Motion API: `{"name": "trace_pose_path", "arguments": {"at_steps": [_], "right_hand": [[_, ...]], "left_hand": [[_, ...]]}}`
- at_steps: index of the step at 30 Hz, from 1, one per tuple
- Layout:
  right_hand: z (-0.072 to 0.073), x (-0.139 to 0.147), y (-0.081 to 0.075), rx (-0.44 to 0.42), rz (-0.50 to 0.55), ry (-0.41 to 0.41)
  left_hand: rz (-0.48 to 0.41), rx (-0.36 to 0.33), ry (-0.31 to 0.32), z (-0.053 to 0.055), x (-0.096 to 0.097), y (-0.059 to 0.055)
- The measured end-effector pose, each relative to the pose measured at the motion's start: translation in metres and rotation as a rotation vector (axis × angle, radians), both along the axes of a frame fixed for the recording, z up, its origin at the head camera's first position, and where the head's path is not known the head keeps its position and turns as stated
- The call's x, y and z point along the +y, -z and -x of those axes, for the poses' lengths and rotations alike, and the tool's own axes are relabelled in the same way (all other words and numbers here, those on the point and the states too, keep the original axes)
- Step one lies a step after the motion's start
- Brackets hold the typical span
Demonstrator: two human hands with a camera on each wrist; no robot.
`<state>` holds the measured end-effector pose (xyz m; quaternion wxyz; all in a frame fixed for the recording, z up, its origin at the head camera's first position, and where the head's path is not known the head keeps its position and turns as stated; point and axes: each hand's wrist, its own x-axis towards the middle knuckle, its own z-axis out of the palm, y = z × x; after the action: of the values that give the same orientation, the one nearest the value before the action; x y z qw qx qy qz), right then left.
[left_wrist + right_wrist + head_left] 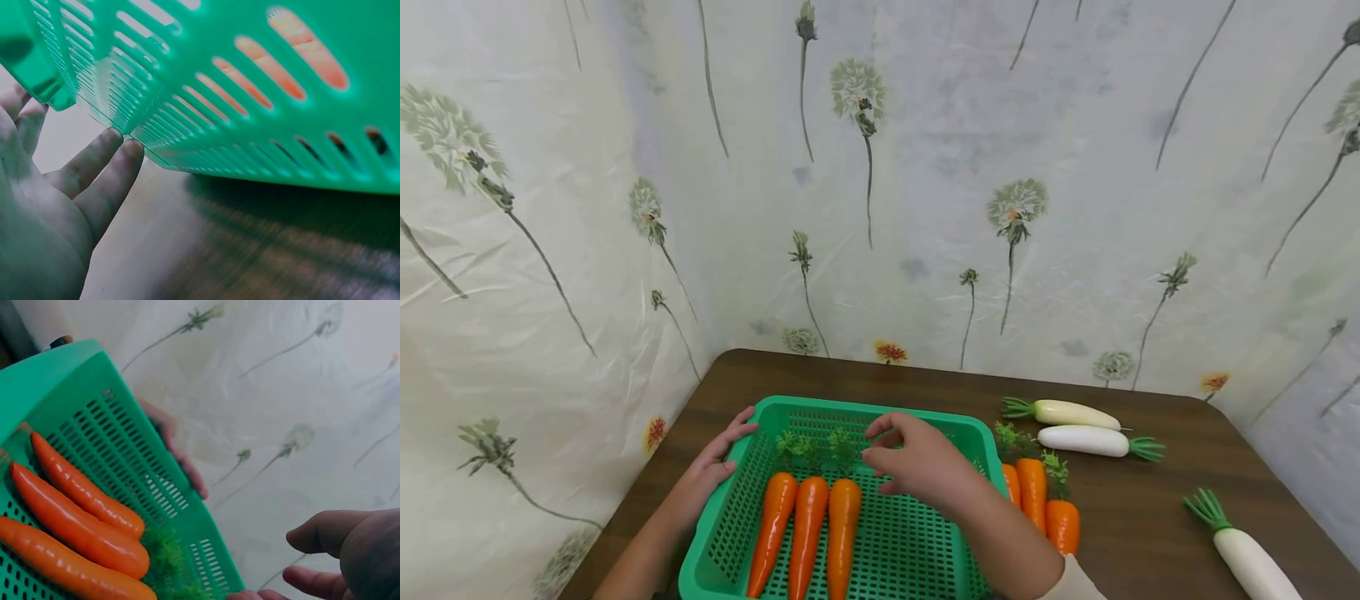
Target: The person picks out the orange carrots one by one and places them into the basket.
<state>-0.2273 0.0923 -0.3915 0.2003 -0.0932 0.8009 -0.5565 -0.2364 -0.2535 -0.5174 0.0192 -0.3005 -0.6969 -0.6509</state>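
Note:
A green plastic basket with slotted walls stands on the table. Three orange carrots with leafy green tops lie side by side in its left half; the rightmost carrot is nearest my right hand. That hand hovers over the basket, fingers loosely bent and nothing between them. My left hand rests against the basket's left rim, and in the left wrist view its straight fingertips touch the outer wall. In the right wrist view the right thumb stands apart from the fingers.
Several more carrots lie just right of the basket, partly hidden by my right forearm. Two white radishes lie at the back right of the brown table, and another radish near the right edge. A flower-patterned curtain hangs behind.

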Motion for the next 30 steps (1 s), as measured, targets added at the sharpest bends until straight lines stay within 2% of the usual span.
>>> {"name": "trace_pose_path", "arguments": {"at_steps": [9,18,30], "right_hand": [[-0.014,0.018,-0.008,0.020,0.029,0.026],[-0.021,0.040,0.000,-0.010,0.088,0.036],[-0.025,0.054,0.009,-0.020,0.100,0.000]], "left_hand": [[-0.024,0.033,0.018,0.000,0.001,0.002],[-0.010,0.007,0.019,0.001,0.001,0.001],[-0.018,0.033,0.036,-0.002,0.002,-0.002]]}}
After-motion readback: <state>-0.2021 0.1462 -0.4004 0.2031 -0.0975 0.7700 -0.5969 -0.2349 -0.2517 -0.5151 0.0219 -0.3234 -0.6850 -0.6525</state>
